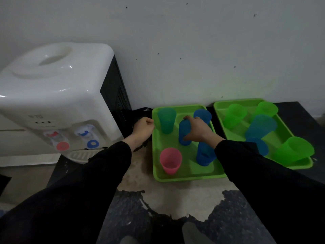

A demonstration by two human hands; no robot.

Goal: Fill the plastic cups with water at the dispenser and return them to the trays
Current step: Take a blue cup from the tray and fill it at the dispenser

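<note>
R hand (198,128) wrapped round the mid blue cup (183,136) in the left tray (175,178), thumb near side, fingers far side. L hand (143,128) curled on that tray's left rim, prob. steadying it. Cup upright; on the tray floor or just off it, can't tell. Water in any cup: can't tell, too dark.

Risks imo:
- Tight spacing. Far blue cup (204,114) sits just behind the R knuckles, near blue cup (204,155) just under the wrist, teal cup (166,120) close on the left. Angled lift → wrist/sleeve clips one, tips it.
- Thin plastic. Hard squeeze once full → walls flex, spill.
- Dispenser (52,95) is far left, so the cup crosses over the L arm → bump.
- Blue tap (86,132) sits low over the drip grille (80,154). Cup off-centre → water misses.
</note>
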